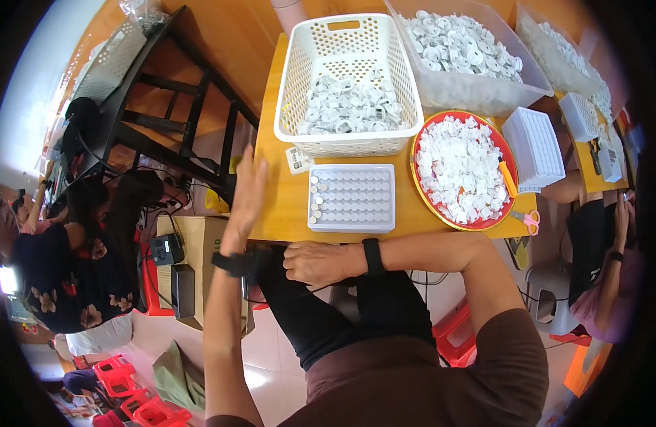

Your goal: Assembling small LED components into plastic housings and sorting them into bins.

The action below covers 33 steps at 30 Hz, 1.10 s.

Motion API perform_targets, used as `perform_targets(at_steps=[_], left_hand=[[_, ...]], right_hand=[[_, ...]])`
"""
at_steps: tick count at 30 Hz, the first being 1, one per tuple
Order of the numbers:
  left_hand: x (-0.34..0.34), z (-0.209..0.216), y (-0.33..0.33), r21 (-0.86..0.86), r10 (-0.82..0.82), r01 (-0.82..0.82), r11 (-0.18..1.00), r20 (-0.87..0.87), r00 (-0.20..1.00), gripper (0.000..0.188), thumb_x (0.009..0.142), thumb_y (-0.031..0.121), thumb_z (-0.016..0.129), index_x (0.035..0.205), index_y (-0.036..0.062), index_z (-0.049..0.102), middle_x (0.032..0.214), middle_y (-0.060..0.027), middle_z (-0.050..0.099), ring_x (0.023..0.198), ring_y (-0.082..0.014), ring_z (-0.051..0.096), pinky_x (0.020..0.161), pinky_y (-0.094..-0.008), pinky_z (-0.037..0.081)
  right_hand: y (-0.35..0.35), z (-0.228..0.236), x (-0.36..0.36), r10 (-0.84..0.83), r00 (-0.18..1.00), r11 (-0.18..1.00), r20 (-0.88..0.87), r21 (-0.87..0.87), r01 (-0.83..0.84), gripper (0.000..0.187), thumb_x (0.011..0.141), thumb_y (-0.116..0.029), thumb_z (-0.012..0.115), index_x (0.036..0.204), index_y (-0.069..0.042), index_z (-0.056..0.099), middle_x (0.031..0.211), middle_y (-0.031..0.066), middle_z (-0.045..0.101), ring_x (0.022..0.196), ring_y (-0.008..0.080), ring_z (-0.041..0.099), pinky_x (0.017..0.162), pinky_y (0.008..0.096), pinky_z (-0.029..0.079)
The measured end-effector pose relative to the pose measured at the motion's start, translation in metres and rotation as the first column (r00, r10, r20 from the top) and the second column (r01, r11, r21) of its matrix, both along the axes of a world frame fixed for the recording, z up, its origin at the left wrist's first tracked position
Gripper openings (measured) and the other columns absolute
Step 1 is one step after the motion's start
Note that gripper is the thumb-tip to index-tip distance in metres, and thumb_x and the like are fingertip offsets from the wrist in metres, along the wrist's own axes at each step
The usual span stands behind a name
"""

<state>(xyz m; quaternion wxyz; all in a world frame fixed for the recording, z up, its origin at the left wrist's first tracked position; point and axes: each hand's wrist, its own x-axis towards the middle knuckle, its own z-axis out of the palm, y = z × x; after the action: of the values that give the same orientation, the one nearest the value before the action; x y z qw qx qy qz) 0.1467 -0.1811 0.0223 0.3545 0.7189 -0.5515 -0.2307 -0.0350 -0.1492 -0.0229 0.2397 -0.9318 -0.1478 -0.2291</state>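
Observation:
My left hand (250, 186) is raised beside the table's left edge, slightly blurred, its fingers stretched out and nothing seen in them. My right hand (321, 262) lies on my lap just below the table's front edge, fingers curled in; whatever they hold, if anything, is hidden. In front of it on the table stands a white plastic tray (351, 222) with rows of round slots. Several small round pieces (316, 201) sit in the slots along its left side.
Behind the tray is a white perforated basket (349, 147) of white plastic parts. To the right are a red round tray (418, 176) heaped with small white pieces, an orange-handled tool (508, 179), pink scissors (531, 222), stacked white trays (533, 146) and a clear bin (477, 96). Other people sit on both sides.

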Motion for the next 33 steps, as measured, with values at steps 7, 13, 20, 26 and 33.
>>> perform_targets(at_steps=[7,13,20,26,33], left_hand=[[-0.031,-0.018,0.046,0.054,0.108,-0.158,0.986,0.515,0.85,0.061,0.087,0.038,0.051,0.138,0.0146,0.028,0.13,-0.0207,0.037,0.112,-0.0384,0.046,0.088,-0.0441,0.043],[-0.032,-0.022,0.048,0.066,0.118,-0.171,0.983,0.485,0.867,0.065,0.085,0.042,0.051,0.137,0.0121,0.027,0.128,-0.0184,0.037,0.107,-0.0364,0.048,0.083,-0.0445,0.046],[-0.021,0.024,0.052,-0.562,0.325,-0.334,0.756,-0.12,0.938,0.053,0.078,0.006,0.063,0.126,-0.0012,0.04,0.119,-0.0155,0.046,0.105,-0.0267,0.051,0.09,-0.0341,0.042],[-0.089,0.186,0.117,-0.679,-0.384,-0.116,0.725,-0.539,0.749,0.038,0.093,0.017,0.042,0.122,-0.0075,0.046,0.115,-0.0169,0.055,0.107,-0.0248,0.055,0.095,-0.0354,0.041],[-0.111,0.185,0.162,-0.577,-0.534,0.115,0.809,-0.64,0.553,0.036,0.09,0.024,0.045,0.107,-0.0066,0.052,0.101,-0.0228,0.057,0.088,-0.0275,0.059,0.078,-0.0373,0.045]], right_hand=[[0.003,0.003,-0.003,0.005,0.999,0.989,-0.043,-0.149,-0.011,0.006,0.069,-0.009,0.056,0.071,-0.004,0.058,0.071,0.0091,0.054,0.076,0.0235,0.052,0.071,0.033,0.041],[0.036,-0.057,-0.054,-0.295,0.864,0.931,-0.409,0.081,0.356,0.017,0.074,-0.014,0.06,0.087,-0.002,0.06,0.091,0.0115,0.056,0.098,0.0287,0.052,0.085,0.0403,0.042],[0.028,-0.133,-0.089,-0.193,0.445,0.793,-0.875,0.128,0.596,0.075,0.071,-0.049,0.065,0.131,-0.013,0.038,0.147,0.015,0.012,0.136,0.0349,0.006,0.098,0.0679,0.016],[-0.009,-0.175,-0.08,-0.064,0.473,0.92,-0.879,0.131,0.369,0.077,0.07,-0.054,0.063,0.13,-0.011,0.042,0.143,0.0152,0.023,0.135,0.0345,0.011,0.104,0.0557,0.016],[0.001,-0.23,-0.071,-0.219,0.429,0.91,-0.876,-0.025,0.414,0.077,0.066,-0.061,0.057,0.129,-0.019,0.044,0.142,0.0069,0.027,0.135,0.0283,0.015,0.099,0.066,0.016]])
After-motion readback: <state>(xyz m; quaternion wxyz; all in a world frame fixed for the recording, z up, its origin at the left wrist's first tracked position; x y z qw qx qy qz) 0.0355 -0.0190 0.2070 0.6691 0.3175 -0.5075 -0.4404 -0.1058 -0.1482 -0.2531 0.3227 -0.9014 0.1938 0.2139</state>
